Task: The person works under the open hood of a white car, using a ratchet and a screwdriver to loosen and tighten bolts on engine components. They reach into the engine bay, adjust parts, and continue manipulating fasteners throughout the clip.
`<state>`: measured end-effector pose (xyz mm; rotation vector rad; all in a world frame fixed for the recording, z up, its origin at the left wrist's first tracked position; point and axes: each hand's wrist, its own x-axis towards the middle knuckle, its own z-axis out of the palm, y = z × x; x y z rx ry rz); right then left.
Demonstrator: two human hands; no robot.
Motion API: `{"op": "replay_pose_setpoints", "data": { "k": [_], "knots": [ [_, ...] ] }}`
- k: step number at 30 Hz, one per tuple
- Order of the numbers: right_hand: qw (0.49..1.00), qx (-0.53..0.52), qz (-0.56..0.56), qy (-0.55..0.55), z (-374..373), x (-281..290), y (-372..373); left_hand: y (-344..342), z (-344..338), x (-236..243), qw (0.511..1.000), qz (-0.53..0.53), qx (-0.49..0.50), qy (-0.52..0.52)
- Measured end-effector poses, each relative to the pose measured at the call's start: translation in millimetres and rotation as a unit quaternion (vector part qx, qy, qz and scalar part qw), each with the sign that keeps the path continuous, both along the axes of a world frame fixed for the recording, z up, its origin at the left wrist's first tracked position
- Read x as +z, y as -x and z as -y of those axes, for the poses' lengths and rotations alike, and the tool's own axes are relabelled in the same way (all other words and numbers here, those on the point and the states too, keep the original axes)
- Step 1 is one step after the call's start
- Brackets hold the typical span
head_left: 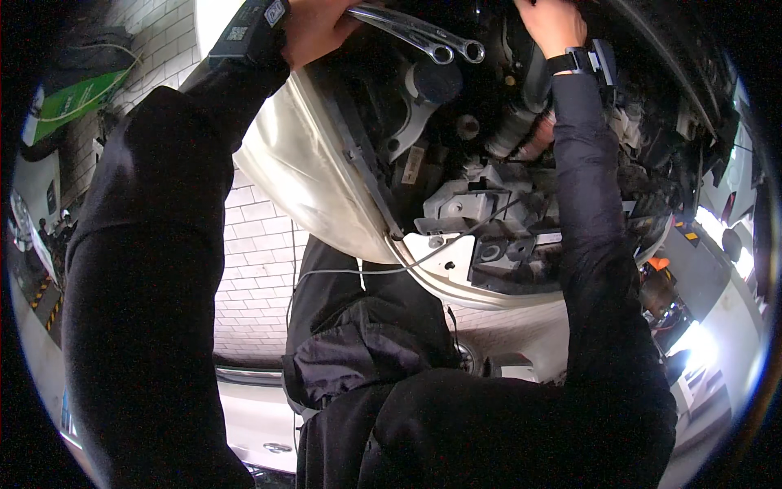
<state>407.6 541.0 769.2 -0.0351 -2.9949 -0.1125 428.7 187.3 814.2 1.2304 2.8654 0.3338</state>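
At the upper left, my left hand (pixel 319 31) is closed round two shiny chrome wrenches (pixel 411 33). Their ring ends point to the right, over the dark engine bay. My right hand (pixel 554 26) reaches into the far part of the bay, its fingers running past the top edge, so what they touch does not show. Below the wrenches is a round black cap (pixel 437 81). Nearer to me lies a grey metal housing (pixel 468 202) among hoses and brackets.
The pale car fender (pixel 293 163) curves along the left and front of the bay. A thin grey cable (pixel 383 270) runs from the bay across my front. Brick-patterned floor (pixel 252 253) lies below. A bright lamp (pixel 696 350) shines at the right, and a silver car (pixel 252 420) stands behind me.
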Motion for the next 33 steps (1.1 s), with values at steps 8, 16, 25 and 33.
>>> {"op": "replay_pose_setpoints", "data": {
  "k": [8, 16, 25, 33],
  "knots": [
    [1.000, 0.014, -0.014, 0.003, -16.6, -15.0, 6.4, 0.4, -0.2, -2.5, 1.000, -0.002, -0.001, -0.008],
    [0.999, 0.036, -0.019, 0.029, -21.0, -26.5, 12.4, -3.3, 0.9, 1.3, 1.000, 0.004, 0.000, -0.023],
    [0.999, -0.007, 0.024, 0.034, -4.6, -7.4, 0.5, -3.4, 0.2, 0.5, 1.000, -0.012, -0.003, -0.026],
    [0.999, -0.003, 0.011, 0.035, 5.5, 6.5, -9.6, -1.4, -0.7, -0.7, 1.000, -0.012, -0.010, -0.025]
  ]
}}
